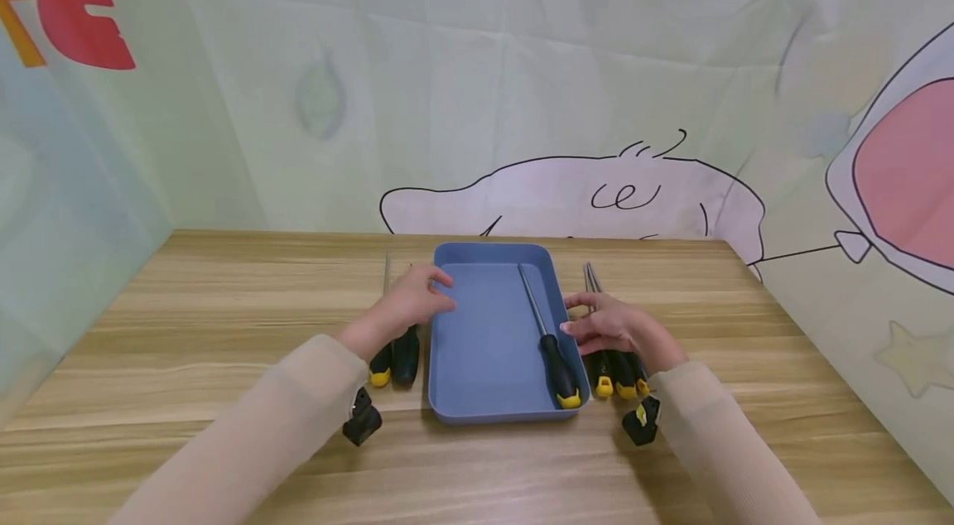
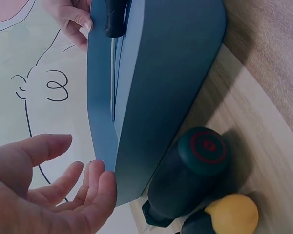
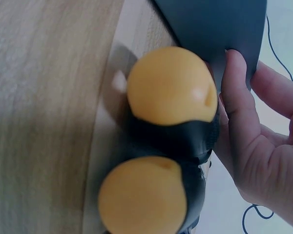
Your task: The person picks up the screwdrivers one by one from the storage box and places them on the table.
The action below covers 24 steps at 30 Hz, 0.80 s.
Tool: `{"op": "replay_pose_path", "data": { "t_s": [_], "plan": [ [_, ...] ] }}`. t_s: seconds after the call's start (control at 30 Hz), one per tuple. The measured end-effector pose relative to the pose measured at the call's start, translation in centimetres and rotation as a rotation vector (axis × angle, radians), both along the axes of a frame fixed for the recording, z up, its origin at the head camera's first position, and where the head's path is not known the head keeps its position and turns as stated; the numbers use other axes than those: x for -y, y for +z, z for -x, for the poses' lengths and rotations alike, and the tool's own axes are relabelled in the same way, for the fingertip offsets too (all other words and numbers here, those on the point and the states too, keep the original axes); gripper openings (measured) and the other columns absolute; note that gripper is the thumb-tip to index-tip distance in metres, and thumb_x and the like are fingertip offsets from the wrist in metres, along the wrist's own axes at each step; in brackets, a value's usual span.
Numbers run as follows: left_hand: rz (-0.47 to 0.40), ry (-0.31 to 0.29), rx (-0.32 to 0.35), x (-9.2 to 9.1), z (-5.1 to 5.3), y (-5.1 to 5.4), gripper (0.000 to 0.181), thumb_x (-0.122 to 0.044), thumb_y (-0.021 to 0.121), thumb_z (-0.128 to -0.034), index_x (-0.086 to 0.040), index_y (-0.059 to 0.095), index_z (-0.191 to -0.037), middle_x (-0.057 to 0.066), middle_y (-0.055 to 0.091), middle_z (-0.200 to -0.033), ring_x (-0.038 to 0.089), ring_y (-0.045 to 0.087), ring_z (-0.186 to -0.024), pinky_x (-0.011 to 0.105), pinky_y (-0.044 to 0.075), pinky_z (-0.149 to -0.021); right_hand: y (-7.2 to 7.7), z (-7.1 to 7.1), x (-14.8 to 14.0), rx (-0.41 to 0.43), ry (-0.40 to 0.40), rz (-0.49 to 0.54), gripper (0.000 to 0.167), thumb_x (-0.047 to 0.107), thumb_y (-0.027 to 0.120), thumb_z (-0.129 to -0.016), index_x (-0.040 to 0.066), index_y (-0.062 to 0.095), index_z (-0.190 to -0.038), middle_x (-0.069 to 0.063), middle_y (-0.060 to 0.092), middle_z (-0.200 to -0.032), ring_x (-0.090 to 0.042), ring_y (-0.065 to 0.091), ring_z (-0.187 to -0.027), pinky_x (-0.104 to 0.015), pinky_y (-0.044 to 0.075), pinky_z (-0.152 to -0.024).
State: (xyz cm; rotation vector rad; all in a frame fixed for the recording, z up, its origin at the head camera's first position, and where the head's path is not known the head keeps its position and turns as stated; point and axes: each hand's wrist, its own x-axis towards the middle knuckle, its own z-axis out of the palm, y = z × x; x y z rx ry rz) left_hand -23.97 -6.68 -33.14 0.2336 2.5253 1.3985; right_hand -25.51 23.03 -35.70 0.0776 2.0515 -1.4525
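A shallow blue tray [image 1: 484, 343] lies on the table, with a black-and-yellow screwdriver [image 1: 555, 368] along its right side. My right hand [image 1: 607, 325] is at the tray's right wall, thumb and fingers pinching the rim; in the right wrist view, fingers stand on both sides of the wall. At the left rim hovers my left hand [image 1: 410, 297], its fingers loosely spread and nothing held; whether the fingertips touch the tray I cannot tell. Below that hand lie a dark-handled screwdriver [image 2: 185, 180] and a yellow-ended screwdriver [image 2: 232, 214].
Several yellow-ended screwdrivers [image 1: 622, 376] lie side by side right of the tray, partly under my right hand. Wrist cameras are strapped at both sleeves. Behind the wooden table [image 1: 224, 301] hangs a printed cloth [image 1: 447, 78].
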Motion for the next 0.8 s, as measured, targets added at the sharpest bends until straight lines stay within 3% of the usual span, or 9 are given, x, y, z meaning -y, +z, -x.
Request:
{"op": "replay_pose_path", "data": {
  "t_s": [0.13, 0.37, 0.8],
  "plan": [
    [-0.004, 0.004, 0.018, -0.3, 0.0, -0.2, 0.038, -0.004, 0.06, -0.0862, 0.008, 0.051, -0.121, 0.021, 0.057, -0.103, 0.029, 0.057, -0.09, 0.042, 0.053, -0.077, 0.0, 0.0, 0.0, 0.001, -0.002, 0.003, 0.054, 0.003, 0.059, -0.09, -0.002, 0.032, -0.137, -0.011, 0.056, -0.088, -0.018, 0.057, -0.072, -0.032, 0.056, -0.071],
    [-0.063, 0.013, 0.126, -0.9, 0.0, -0.3, 0.039, -0.004, 0.059, -0.088, 0.006, 0.049, -0.124, 0.021, 0.057, -0.108, 0.032, 0.056, -0.101, 0.043, 0.05, -0.087, 0.0, 0.0, 0.1, -0.004, 0.001, -0.006, 0.055, 0.004, 0.059, -0.09, -0.002, 0.032, -0.137, -0.012, 0.055, -0.088, -0.018, 0.057, -0.072, -0.032, 0.056, -0.07],
    [-0.071, 0.032, 0.142, -1.9, 0.2, -0.4, 0.038, -0.004, 0.061, -0.0866, 0.005, 0.051, -0.123, 0.019, 0.059, -0.105, 0.029, 0.056, -0.098, 0.04, 0.051, -0.085, 0.0, 0.0, 0.0, -0.005, 0.008, -0.008, 0.055, 0.005, 0.06, -0.09, -0.001, 0.032, -0.137, -0.013, 0.056, -0.09, -0.019, 0.057, -0.073, -0.033, 0.056, -0.072]
  ]
}}
